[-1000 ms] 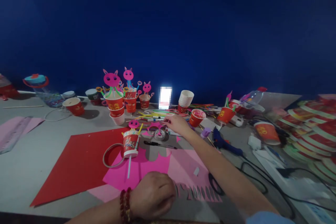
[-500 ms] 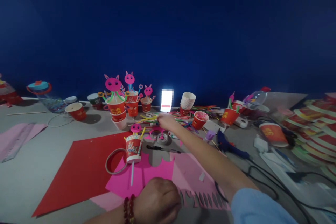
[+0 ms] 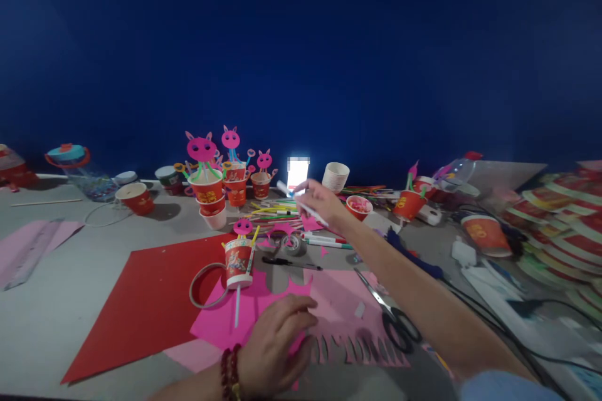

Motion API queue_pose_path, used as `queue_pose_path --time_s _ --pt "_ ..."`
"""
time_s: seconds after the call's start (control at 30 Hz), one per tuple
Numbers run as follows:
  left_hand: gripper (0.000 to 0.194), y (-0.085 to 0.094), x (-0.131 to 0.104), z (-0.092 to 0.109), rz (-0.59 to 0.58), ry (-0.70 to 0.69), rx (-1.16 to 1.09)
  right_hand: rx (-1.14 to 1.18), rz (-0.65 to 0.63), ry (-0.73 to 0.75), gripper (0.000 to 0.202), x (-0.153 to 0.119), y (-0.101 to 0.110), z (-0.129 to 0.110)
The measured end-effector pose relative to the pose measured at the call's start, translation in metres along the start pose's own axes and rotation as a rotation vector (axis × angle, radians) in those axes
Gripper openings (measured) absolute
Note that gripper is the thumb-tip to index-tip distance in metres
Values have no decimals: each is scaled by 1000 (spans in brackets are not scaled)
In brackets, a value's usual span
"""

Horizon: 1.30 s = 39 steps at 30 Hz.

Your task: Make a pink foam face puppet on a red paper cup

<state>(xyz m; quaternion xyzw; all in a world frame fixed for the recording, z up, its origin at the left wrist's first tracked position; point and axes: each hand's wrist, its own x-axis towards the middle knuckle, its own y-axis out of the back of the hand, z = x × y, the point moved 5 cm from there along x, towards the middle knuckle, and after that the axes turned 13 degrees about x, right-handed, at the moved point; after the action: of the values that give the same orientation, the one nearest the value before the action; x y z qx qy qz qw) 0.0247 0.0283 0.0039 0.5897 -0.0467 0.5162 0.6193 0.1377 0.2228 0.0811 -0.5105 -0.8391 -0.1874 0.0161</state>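
Note:
My right hand [image 3: 322, 203] is closed on a slim white marker pen [image 3: 311, 211], raised above a heap of coloured sticks [image 3: 270, 213]. Low in the view, my left hand [image 3: 282, 341], with a red bead bracelet, has its fingers loosely bent and apart over pink paper [image 3: 256, 307]. Ahead of it, a small red patterned paper cup [image 3: 238, 261] with a pink paper face and a white stick stands at the paper's far edge. A black pen [image 3: 291, 263] and a roll of clear tape [image 3: 290, 243] lie between the hands. Black-handled scissors [image 3: 390, 313] rest on light pink paper under my right forearm.
Cups with pink animal faces [image 3: 202, 150] stand at the back left. Red card [image 3: 141, 301] covers the left middle. A lit phone [image 3: 297, 172] and stacked white cups [image 3: 335, 177] are at the back. Cables [image 3: 489, 319] and paper rings [image 3: 564, 232] crowd the right.
My right hand has lifted from the stick heap and moved right, now with the marker pen in it. My left hand's fingers have loosened and spread. The scissors have come into sight.

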Motion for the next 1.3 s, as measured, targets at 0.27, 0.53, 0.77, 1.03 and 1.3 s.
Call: queue_pose_path --time_s 0.27,0.53,0.77,1.03,1.3 --pt "15 -4 4 -5 -70 58 215 789 -333 -591 19 -179 -48 35" --pt "15 -8 9 23 -311 101 119 954 33 -348 24 -221 -52 22" --pt "8 -19 7 47 -630 67 174 692 62 -414 42 -232 -64 15" --pt "20 28 -18 24 -701 290 173 636 588 -232 39 -270 43 -3" --pt "8 -13 2 20 -716 -10 246 529 434 -410 31 -235 39 41"
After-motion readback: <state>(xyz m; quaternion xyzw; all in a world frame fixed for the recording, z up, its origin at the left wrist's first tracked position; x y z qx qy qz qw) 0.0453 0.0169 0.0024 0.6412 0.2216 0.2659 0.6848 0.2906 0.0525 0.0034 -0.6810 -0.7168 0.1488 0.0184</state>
